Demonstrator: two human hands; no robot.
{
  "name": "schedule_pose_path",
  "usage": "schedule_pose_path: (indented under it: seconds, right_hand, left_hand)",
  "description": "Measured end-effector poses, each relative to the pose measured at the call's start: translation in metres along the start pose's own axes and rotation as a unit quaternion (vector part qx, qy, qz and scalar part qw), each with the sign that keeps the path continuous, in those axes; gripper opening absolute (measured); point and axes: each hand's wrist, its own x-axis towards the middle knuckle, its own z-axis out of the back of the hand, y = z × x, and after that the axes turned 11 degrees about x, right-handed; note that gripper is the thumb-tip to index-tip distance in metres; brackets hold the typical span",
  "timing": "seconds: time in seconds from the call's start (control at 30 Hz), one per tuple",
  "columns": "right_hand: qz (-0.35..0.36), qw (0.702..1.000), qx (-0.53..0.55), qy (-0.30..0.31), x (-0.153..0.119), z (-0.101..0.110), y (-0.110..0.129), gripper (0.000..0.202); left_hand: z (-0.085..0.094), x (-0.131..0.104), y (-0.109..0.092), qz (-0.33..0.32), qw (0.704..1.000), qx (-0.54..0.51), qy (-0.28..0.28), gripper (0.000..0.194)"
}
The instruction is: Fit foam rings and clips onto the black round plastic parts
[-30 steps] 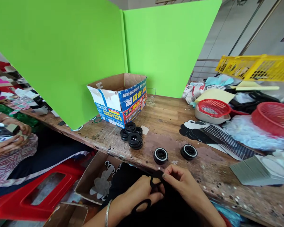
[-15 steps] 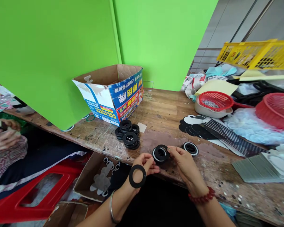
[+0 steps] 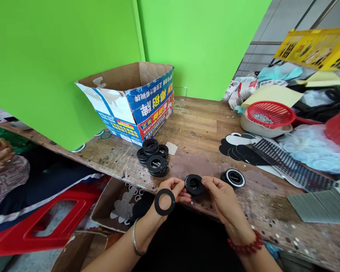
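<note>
Black ring (image 3: 194,191), shift: against half a second earlier, less white rim shows beneath it; it now lies almost squarely on its low stack.
Black ring, position: flat, near the front edge of the surface (image 3: 200,121), between both hands; round, so no long axis to line up.
Right hand (image 3: 222,196): grip together, thumb and forefinger clamped on the ring's right edge; ring lies to the left of this grip.
Left hand (image 3: 174,189): fingertips at the ring's left edge; ring lies to the right of this grip. Whether it pinches or only steadies, cannot tell.
Nearer hand: about equal; the right has the surer contact.
Wrist ring (image 3: 158,202): another black ring, against the back of the left hand by the wrist; how it is held there, cannot tell.
White-rimmed stack (image 3: 228,177): just beyond the right fingers, limiting sideways room there.
Black ring piles (image 3: 158,173): behind and left of the left fingers, near but apart.
Front edge: just nearer than the ring, dark clothing (image 3: 198,241) below.
Widest room: behind the ring, wood running back between carton (image 3: 155,109) and flat cutouts (image 3: 238,153) toward the green panel (image 3: 201,49).
</note>
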Motion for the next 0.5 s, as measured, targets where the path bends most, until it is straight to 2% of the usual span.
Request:
schedule_pose_path:
  seconds: [0.27, 0.5]
  right_hand:
    - [0.026, 1.000, -0.012, 0.004, -0.0006, -0.0020, -0.0018, 0.029]
    - [0.031, 0.999, -0.030, -0.025, -0.0003, -0.0012, -0.0038, 0.031]
  left_hand:
    - [0.0011, 0.0003, 0.0015, 0.005, 1.000, 0.010, 0.003, 0.053]
    - [0.0015, -0.0006, 0.0009, 0.019, 1.000, 0.007, -0.009, 0.056]
